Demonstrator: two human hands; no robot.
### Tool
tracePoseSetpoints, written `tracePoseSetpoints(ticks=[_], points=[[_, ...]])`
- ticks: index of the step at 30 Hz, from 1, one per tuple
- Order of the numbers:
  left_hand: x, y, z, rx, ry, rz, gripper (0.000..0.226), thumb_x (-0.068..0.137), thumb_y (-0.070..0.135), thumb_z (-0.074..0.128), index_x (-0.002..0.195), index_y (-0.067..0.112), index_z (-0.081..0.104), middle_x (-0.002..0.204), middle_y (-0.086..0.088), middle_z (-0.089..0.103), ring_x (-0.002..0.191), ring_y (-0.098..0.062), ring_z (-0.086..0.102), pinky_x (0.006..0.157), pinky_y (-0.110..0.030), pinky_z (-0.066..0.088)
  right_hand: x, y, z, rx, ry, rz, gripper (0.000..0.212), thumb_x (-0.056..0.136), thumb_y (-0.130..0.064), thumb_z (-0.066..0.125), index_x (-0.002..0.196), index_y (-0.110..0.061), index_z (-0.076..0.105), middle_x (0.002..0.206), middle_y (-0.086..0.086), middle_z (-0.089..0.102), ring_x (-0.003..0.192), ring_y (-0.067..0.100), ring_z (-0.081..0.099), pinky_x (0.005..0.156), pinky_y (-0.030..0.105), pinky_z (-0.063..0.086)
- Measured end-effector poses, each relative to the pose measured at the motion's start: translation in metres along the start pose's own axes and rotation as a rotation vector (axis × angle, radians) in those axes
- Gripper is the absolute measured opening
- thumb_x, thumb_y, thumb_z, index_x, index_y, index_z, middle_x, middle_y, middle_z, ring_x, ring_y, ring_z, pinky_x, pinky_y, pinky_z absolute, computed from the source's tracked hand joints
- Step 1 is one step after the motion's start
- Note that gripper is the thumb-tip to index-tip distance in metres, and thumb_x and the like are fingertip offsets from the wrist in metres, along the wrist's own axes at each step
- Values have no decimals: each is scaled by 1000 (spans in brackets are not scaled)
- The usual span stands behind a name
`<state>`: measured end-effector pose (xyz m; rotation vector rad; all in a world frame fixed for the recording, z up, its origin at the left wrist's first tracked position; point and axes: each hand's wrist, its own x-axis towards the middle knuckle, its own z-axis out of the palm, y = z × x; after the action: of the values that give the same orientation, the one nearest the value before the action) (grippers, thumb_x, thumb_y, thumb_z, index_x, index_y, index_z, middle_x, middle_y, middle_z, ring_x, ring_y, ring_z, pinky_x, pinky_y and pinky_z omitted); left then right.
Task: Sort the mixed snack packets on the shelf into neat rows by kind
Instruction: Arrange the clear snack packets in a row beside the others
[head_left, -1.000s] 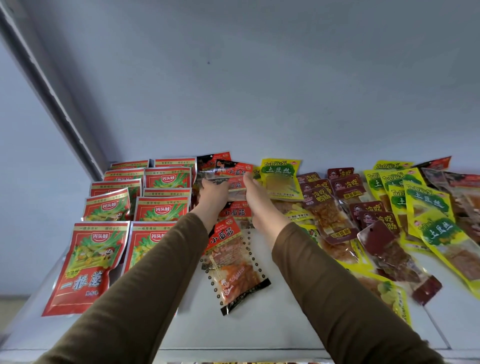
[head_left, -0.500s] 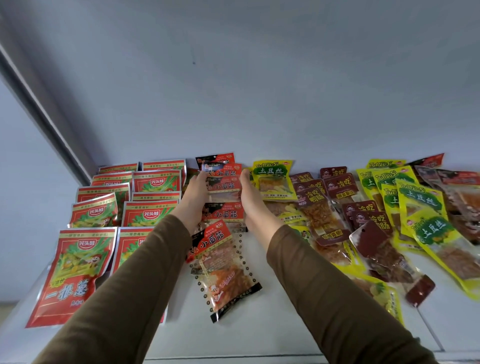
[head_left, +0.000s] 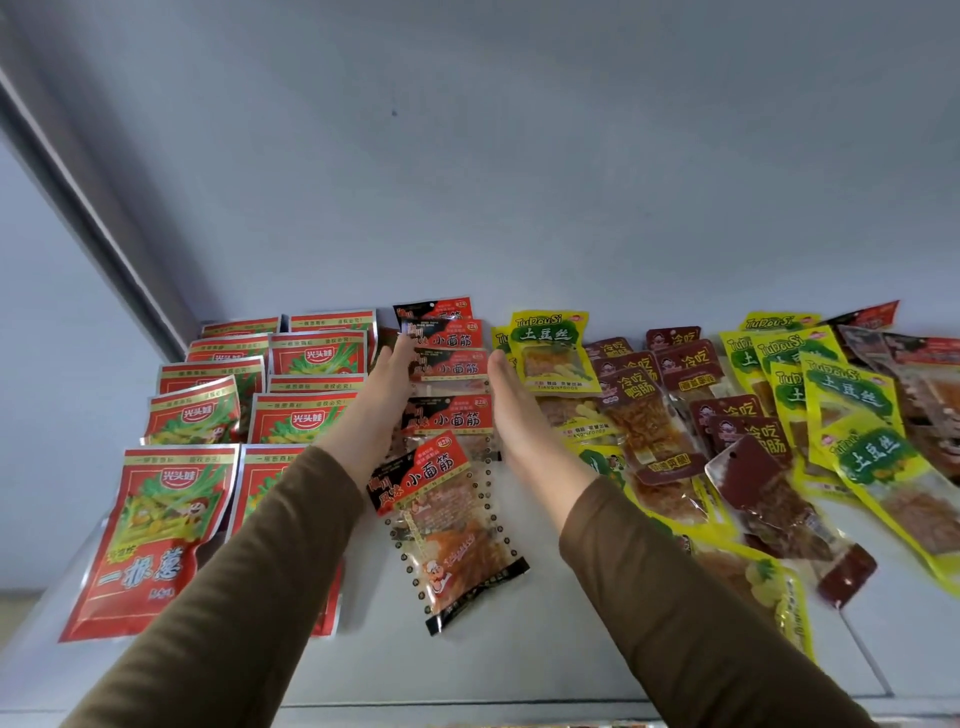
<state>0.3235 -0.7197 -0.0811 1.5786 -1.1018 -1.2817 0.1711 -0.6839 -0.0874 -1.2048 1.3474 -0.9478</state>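
Left hand (head_left: 382, 400) and right hand (head_left: 511, 402) flat, fingers straight, flanking the red-black packet column (head_left: 449, 366); fingertips possibly touching, contact unclear; left sleeve (head_left: 249, 582) hides red packets.

A single wide-angle view is given, taken from head height and aimed forward and slightly downward along two outstretched arms toward the back of a white shelf (head_left: 545, 654). The shelf's near edge is cut by the bottom of the frame, its far edge is met by a pale wall (head_left: 519, 156) that fills the upper half, and its left end is bordered by a slanting grey upright (head_left: 98, 208). The shelf is seen from close range, within arm's reach; straight lines are bent outward toward the frame's corners
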Motion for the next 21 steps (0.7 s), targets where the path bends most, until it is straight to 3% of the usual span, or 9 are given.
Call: tracePoseSetpoints(ticks=[3, 7, 9, 11, 13, 15, 17, 19, 21], points=[[-14, -5, 1, -9, -64, -77, 72, 95, 77, 28, 145, 30, 48, 137, -7, 62, 126, -33, 60, 112, -56, 42, -7, 8, 2, -64, 17, -24, 63, 108, -57, 14, 165, -29, 8, 172, -8, 7, 158, 15, 10, 124, 36, 10], [-11, -12, -5, -60, -101, -124, 83, 84, 90, 38, 144, 35, 52, 137, -3, 67, 123, -32, 65, 109, -56, 46, -9, 7, 13, 4, 46, -14, 66, 105, -62, 16, 164, -33, 16, 171, -5, 18, 157, 20, 19, 127, 48, 18], [-15, -12, -11, -2, -91, -102, 93, 76, 98, 39, 148, 40, 48, 150, 0, 57, 135, -33, 56, 113, -59, 39, -14, 10, 9, 34, 52, -8, 67, 104, -64, 15, 163, -34, 19, 170, -4, 21, 156, 21, 23, 126, 51, 21], [-43, -6, -13, 82, -71, 47, 76, 98, 76, 36, 157, 28, 40, 161, -2, 42, 148, -32, 41, 120, -43, 35, -24, 14, 3, 82, 40, -7, 65, 104, -65, 16, 163, -36, 19, 170, -8, 20, 156, 18, 21, 127, 48, 18], [-72, -11, -16, 264, -85, 235, 57, 109, 48, 35, 159, 20, 34, 162, 1, 38, 150, -24, 35, 112, -14, 32, -35, 23, -2, 127, 44, 23, 68, 102, -67, 22, 162, -37, 20, 169, -11, 19, 156, 15, 18, 127, 47, 16], [-94, -25, -18, 495, -138, 315, 50, 106, 48, 44, 153, 32, 36, 152, 11, 45, 145, -21, 40, 114, -27, 36, -42, 34, -6, 155, 51, 42, 81, 90, -77, 29, 162, -38, 25, 169, -12, 22, 156, 13, 21, 127, 48, 19], [-98, -38, -24, 826, -106, 300, 67, 98, 60, 52, 156, 32, 34, 150, 5, 44, 143, -23, 34, 117, -45, 33, -44, 43, -8, 172, 42, 45, 91, 81, -81, 31, 161, -38, 28, 168, -13, 25, 155, 12, 23, 127, 48, 21], [-95, -45, -26, 1089, -22, 325, 68, 95, 64, 54, 152, 29, 40, 144, 1, 45, 135, -25, 33, 114, -43, 33, -47, 47, -7, 188, 37, 56, 92, 80, -81, 33, 160, -37, 29, 168, -14, 24, 155, 11, 23, 127, 47, 20], [-90, -47, -25, 1144, 46, 405, 53, 96, 57, 60, 137, 24, 50, 134, 0, 48, 126, -24, 38, 108, -40, 36, -50, 48, -5, 192, 30, 55, 94, 79, -85, 35, 160, -39, 28, 168, -15, 24, 155, 11, 23, 127, 47, 20]])
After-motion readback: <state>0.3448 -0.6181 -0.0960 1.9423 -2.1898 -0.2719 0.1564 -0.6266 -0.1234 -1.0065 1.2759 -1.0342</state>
